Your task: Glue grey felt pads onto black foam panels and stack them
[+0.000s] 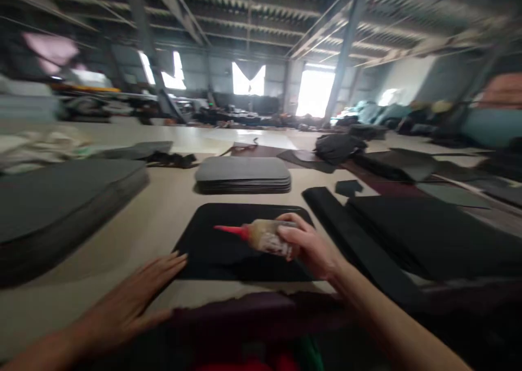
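Note:
My right hand [304,240] is wrapped round a squeeze bottle [265,236] with a red nozzle, held tilted nearly flat above a black rounded panel [204,246]. The nozzle points left. My left hand [142,289] lies with fingers stretched out at the panel's lower left edge, its fingertips touching the corner. Behind the panel sits a stack of grey rounded sheets [243,169]. What the bottle holds is hard to make out through its blurred label.
A thick pile of dark sheets [61,197] stands at the left. On the right lie a long black strip [350,235] and a broad black stack [440,229]. Dark scraps [348,187] and a black bundle [338,147] are farther back on the pale table [163,197].

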A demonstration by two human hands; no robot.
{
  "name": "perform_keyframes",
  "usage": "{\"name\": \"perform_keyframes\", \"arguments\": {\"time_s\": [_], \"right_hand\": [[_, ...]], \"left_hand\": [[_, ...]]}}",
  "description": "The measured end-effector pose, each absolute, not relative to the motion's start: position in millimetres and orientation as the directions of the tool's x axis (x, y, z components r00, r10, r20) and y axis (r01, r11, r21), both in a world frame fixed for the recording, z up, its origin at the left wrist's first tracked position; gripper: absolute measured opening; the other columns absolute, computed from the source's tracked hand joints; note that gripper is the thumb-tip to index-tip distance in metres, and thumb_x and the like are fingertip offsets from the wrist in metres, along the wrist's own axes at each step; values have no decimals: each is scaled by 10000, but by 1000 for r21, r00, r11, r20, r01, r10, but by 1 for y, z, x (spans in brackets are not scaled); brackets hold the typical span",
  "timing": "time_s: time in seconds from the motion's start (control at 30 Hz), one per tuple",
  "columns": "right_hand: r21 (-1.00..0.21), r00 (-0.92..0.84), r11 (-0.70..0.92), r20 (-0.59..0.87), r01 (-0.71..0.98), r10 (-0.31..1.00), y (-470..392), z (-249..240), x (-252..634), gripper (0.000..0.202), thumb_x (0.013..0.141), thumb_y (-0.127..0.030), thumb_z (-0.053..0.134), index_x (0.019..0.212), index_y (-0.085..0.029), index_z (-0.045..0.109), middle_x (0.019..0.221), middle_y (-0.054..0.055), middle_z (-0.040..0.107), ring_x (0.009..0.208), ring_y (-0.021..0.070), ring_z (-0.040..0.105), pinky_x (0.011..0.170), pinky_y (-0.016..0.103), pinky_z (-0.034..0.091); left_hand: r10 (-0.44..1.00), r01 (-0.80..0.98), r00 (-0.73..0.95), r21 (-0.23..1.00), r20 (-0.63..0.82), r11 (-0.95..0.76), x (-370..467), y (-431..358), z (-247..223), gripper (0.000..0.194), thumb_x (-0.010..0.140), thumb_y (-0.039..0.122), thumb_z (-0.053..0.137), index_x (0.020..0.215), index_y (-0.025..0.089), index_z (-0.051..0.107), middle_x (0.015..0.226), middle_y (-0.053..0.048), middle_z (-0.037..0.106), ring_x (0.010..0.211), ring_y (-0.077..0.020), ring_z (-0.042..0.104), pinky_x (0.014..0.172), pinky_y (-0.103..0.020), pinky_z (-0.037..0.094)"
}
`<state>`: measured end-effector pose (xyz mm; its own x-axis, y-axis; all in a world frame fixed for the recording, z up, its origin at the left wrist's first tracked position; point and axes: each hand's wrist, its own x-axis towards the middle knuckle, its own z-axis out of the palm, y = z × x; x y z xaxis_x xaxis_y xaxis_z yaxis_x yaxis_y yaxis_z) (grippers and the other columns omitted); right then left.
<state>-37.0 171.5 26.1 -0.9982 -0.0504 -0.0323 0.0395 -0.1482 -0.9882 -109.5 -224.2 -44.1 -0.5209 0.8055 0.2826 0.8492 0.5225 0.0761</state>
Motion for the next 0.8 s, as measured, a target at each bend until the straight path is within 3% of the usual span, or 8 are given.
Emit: {"name": "perform_keyframes", "arguments": {"time_s": [0.07, 0.17, 0.33, 0.53, 0.8], "right_hand": [[-994, -997, -86, -64, 69, -50, 170, 24, -40, 418, 770, -533, 692, 1026, -224, 574, 830, 37, 613, 632, 145, 565, 484, 224, 410], [-995, -994, -15, -97, 98, -50, 165, 22, -44, 412, 793, -578, 630, 1026, -243, 575, 867, 77, 620, 650, 176, 574, 464, 251, 400], [-993, -991, 8, -122, 122, -49, 158, 21, -50, 425, 755, -592, 666, 987, -243, 596, 847, 87, 636, 612, 183, 568, 449, 276, 385], [-992, -987, 7, -127, 127, -103, 151, 15, -65, 404, 776, -590, 669, 991, -251, 622, 894, 114, 653, 663, 220, 597, 485, 313, 416], [-983, -976, 17, -183, 182, -116, 149, 12, -69, 438, 701, -522, 744, 1040, -274, 621, 965, 129, 657, 730, 238, 622, 522, 322, 452]], "left_hand": [[802, 810, -586, 102, 117, 577, -101, -233, -41, 809, 900, 567, 589, 1562, 339, 185, 1566, -62, 369, 1408, -295, 402, 1184, -487, 298], [797, 794, -600, 168, 67, 584, -104, -229, -40, 808, 905, 600, 563, 1563, 281, 219, 1575, -102, 349, 1452, -314, 320, 1216, -531, 208], [787, 795, -599, 228, 150, 562, -102, -225, -42, 760, 916, 593, 551, 1539, 249, 284, 1562, -128, 366, 1447, -321, 324, 1209, -529, 248], [607, 688, -726, 348, 325, 637, -101, -232, -46, 476, 1009, 368, 350, 1438, 171, 409, 1420, -138, 512, 1319, -258, 466, 1153, -448, 362], [621, 701, -713, 322, 326, 636, -98, -226, -43, 460, 950, 259, 428, 1396, 148, 446, 1378, -143, 536, 1298, -251, 473, 1168, -447, 337]]}}
